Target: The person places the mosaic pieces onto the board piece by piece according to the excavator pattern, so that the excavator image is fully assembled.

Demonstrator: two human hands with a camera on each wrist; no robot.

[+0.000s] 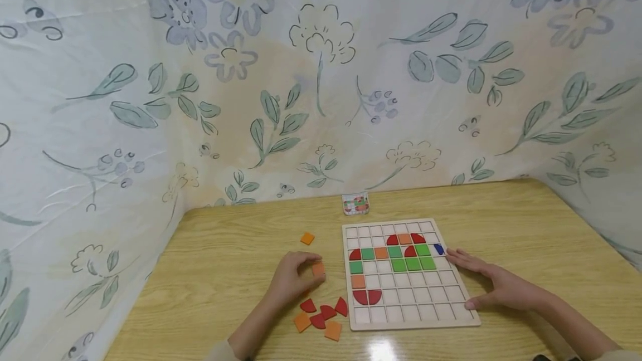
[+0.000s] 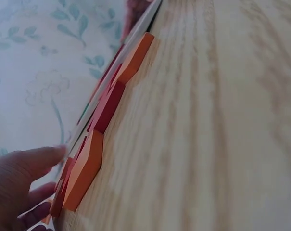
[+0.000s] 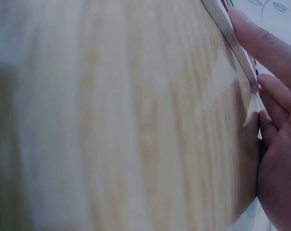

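A wooden grid board [image 1: 411, 313] lies on the table, with red quarter-circle, green and orange square tiles in some of its cells. A small blue piece [image 1: 438, 249] sits near its right edge. Left of the board, my left hand [image 1: 291, 278] holds an orange square tile [image 1: 318, 268] between thumb and fingers, low over the table. My right hand [image 1: 506, 286] rests along the board's right edge, fingers extended and thumb at the lower corner. In the right wrist view its thumb [image 3: 263, 45] lies on the board's edge.
Loose red quarter-circle tiles [image 1: 328, 312] and orange square tiles [image 1: 333, 330] lie between my left forearm and the board. Another orange tile [image 1: 307, 238] lies farther back. A small pattern card [image 1: 355, 205] stands behind the board, before a flowered cloth [image 1: 321, 82].
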